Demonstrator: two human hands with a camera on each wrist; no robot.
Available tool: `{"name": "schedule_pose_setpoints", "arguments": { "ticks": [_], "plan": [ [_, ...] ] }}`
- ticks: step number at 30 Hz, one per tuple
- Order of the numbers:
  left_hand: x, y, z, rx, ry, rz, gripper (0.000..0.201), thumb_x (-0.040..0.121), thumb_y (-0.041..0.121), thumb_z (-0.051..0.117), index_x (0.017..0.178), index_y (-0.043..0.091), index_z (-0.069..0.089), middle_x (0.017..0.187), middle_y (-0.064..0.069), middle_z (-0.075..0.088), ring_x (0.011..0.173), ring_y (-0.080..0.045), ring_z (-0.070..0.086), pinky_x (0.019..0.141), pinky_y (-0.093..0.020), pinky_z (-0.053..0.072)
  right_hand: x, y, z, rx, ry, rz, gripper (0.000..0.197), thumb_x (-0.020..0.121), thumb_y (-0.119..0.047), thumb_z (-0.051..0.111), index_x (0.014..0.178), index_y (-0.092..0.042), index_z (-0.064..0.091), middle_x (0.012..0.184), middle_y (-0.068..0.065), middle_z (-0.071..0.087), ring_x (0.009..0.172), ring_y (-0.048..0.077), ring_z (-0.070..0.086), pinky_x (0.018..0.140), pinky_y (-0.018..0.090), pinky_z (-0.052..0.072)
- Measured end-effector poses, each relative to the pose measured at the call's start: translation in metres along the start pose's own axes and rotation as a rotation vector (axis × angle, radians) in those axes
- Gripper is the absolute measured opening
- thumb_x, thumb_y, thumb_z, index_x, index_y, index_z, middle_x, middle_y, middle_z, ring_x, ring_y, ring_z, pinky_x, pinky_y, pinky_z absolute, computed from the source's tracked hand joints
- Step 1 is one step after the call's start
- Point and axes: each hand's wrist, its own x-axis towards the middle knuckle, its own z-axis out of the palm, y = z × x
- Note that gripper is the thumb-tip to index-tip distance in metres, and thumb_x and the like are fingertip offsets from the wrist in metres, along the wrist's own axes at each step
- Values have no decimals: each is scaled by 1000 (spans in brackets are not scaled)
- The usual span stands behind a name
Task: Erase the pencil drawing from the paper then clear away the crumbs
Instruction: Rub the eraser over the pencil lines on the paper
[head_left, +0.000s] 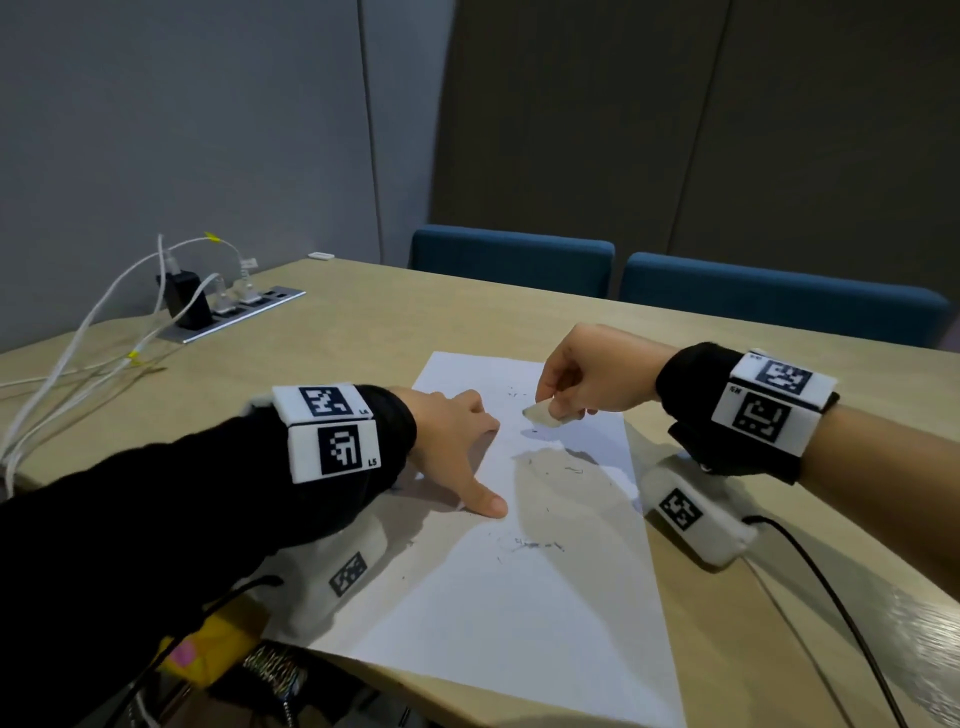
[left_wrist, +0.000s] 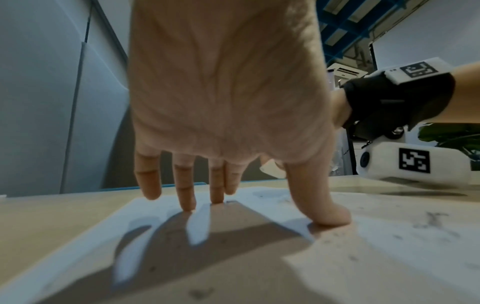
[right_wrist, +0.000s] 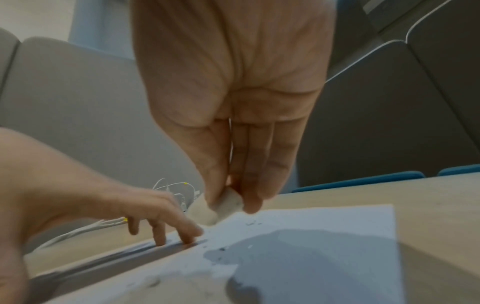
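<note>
A white sheet of paper (head_left: 519, 613) lies on the wooden table (head_left: 363, 322), dotted with dark eraser crumbs (head_left: 535, 545) and faint pencil marks. My left hand (head_left: 457, 441) presses on the sheet's left edge with spread fingers and thumb, as the left wrist view shows (left_wrist: 233, 102). My right hand (head_left: 587, 374) pinches a white eraser (head_left: 543, 413) between thumb and fingers, its tip at or just above the paper's upper part. In the right wrist view the eraser (right_wrist: 221, 207) sits close beside the left hand's fingertips (right_wrist: 192, 232).
White cables (head_left: 104, 338) run from a power strip (head_left: 234, 312) at the back left. Two blue chairs (head_left: 514, 260) stand behind the table. A white tagged camera unit (head_left: 696, 514) with a black cord hangs under my right wrist, beside the paper's right edge. A yellow item (head_left: 208, 649) sits below the near edge.
</note>
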Motion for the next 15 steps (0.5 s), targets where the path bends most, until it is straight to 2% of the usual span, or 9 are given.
{"name": "schedule_pose_setpoints", "arguments": {
  "ticks": [2,4,6,9,12,14,15],
  "plan": [
    [0,-1,0,7,-16,-24,97,73,72,56,148,26,16,147,3,17,132,-22,35,104,-44,38,6,-2,2,-17,-1,1,10,85,-12,65,91,-17,71,81,4,71,60,7,56,72,24,53],
    [1,-3,1,3,-17,-45,100,71,74,56,147,20,20,146,0,20,132,-21,35,105,-43,38,12,-4,5,-45,-27,8,12,85,-12,64,94,-14,71,78,2,69,61,8,56,74,25,53],
    [3,-4,1,-4,-25,-63,103,68,77,55,146,18,21,145,2,24,132,-20,33,105,-42,37,16,-6,8,-80,-68,4,14,84,-11,64,95,-12,72,72,-2,66,62,9,56,76,26,52],
    [5,-6,1,-14,-35,-81,106,66,79,55,147,20,19,146,4,22,134,-19,29,106,-41,36,15,-9,11,-135,-100,-29,13,83,-11,65,94,-13,71,64,-8,61,62,6,55,76,24,51],
    [9,-7,2,6,-22,-77,106,64,82,54,145,21,23,146,6,23,132,-19,31,107,-41,32,-2,-12,10,-171,-198,-100,12,83,-13,65,85,-23,70,69,-11,63,62,1,55,74,19,49],
    [10,-7,3,6,-13,-69,105,64,81,55,144,21,25,145,6,24,131,-20,31,107,-41,32,-14,-13,7,-156,-325,-127,21,82,-14,66,73,-33,65,73,-9,67,60,0,55,69,15,48],
    [10,-8,3,0,-13,-70,105,64,81,56,144,20,25,145,6,24,130,-20,32,107,-41,33,-16,-13,5,-142,-362,-126,22,82,-14,67,73,-34,65,74,-7,68,60,1,56,68,14,48]
  ]
}}
